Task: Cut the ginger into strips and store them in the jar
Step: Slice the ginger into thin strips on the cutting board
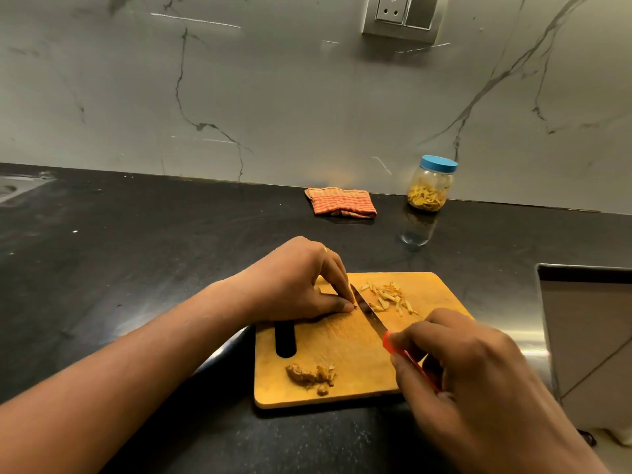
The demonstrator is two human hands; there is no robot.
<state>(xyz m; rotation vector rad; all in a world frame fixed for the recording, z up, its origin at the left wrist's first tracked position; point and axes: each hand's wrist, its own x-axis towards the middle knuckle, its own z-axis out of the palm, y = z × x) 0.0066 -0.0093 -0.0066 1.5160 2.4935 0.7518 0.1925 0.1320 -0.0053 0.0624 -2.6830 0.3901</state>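
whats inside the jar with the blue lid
The jar holds yellowish ginger strips piled in its lower half; the upper part looks empty. The blue lid is on and hides the neck.

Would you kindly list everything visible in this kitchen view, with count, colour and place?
cutting board: one, light wood, at the counter's near edge
ginger strips: a small heap, yellow, far right of the board
ginger scraps: one clump, brown, near left of the board
knife: one, red handle and steel blade, tip down on the board
jar: one, clear with blue lid on, yellow strips inside, by the wall
cloth: one, orange checked, folded, left of the jar
counter: one, black
wall socket: one plate, grey, top of the wall
left grip: one, pinches a ginger piece hidden under its fingertips, beside the blade
right grip: one, holds the knife handle
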